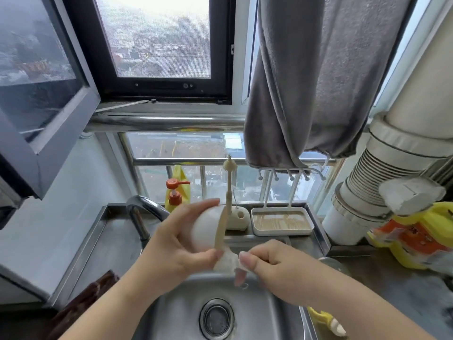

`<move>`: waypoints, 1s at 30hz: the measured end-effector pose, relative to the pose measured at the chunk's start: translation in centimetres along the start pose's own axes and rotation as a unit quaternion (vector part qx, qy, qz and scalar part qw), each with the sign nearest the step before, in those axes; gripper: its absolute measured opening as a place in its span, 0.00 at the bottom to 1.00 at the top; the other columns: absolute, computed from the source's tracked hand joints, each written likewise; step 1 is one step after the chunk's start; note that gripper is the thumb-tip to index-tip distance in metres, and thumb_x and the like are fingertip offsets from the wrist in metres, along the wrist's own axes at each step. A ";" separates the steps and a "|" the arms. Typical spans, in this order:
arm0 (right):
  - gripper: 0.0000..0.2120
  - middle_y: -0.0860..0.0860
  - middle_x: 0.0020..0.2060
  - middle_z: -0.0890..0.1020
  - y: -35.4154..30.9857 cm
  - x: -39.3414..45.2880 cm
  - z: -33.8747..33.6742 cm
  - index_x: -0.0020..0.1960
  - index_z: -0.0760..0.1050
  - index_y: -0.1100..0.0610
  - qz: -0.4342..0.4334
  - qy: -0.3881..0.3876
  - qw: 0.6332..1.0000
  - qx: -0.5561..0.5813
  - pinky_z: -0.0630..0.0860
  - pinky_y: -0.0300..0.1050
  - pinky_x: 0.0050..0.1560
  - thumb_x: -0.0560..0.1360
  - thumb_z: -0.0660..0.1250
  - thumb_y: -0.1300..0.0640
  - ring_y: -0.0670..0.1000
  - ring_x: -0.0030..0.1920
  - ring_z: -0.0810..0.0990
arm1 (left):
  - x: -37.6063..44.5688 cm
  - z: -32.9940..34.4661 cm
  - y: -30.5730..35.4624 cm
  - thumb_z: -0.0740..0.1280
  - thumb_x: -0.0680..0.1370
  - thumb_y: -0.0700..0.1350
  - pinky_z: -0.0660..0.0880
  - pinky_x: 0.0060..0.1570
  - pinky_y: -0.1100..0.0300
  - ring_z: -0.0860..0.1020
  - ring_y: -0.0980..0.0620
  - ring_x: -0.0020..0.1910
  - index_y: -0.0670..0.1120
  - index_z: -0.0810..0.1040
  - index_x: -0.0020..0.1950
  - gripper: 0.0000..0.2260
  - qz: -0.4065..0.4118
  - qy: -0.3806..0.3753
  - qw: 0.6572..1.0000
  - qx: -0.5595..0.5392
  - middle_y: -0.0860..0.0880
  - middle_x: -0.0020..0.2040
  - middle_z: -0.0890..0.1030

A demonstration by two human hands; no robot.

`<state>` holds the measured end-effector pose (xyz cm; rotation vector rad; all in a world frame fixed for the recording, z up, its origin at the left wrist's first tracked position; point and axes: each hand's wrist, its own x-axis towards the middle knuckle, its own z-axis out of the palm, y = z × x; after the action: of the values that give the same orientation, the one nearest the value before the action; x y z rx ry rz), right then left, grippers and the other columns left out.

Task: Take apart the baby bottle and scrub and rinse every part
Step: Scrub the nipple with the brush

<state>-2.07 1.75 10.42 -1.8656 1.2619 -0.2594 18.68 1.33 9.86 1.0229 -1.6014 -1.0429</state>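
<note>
Steel sink (277, 312) sits under a window, sunk into a steel desk (382, 273) with the tap (139, 212) at its back left corner. I see 2 bare hands working over the basin. My left hand (176, 244) is wrapped around the white body of the baby bottle (206, 229), thumb along its lower side and fingers curled over the top, so that grip is clamped on the bottle. My right hand (272, 263) pinches a soft, pale, foamy piece (226, 262) just below the bottle; motion blur keeps me from telling whether it is the teat or a sponge head. That grip is closed on the piece, thumb and fingertips together. A tan brush handle (220, 231) crosses the front of the bottle, and I judge it belongs to the scrubbing tool in use. On the back edge of the desk stand a soap pump (175, 195), a small brush (229, 177) upright in its holder and a drying tray (282, 222). To do this step well I would keep everything over the basin, hold the slippery bottle firmly, and work the soft piece right round, folds included, before rinsing. No water is visibly running.
</note>
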 end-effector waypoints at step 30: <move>0.18 0.47 0.26 0.75 -1.6 0.1 -0.5 0.31 0.74 0.51 -0.076 0.366 0.832 -0.410 0.62 0.39 0.23 0.74 0.56 0.45 0.50 0.25 0.75 | 2.0 0.7 1.1 0.75 0.52 0.53 0.80 0.36 0.50 0.81 0.48 0.38 0.46 0.78 0.54 0.32 -0.230 -0.035 0.959 -0.162 0.44 0.44 0.81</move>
<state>-1.21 1.62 11.86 -2.7585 1.9443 -0.6396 17.41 -0.16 11.30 1.1649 -1.2118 -1.6120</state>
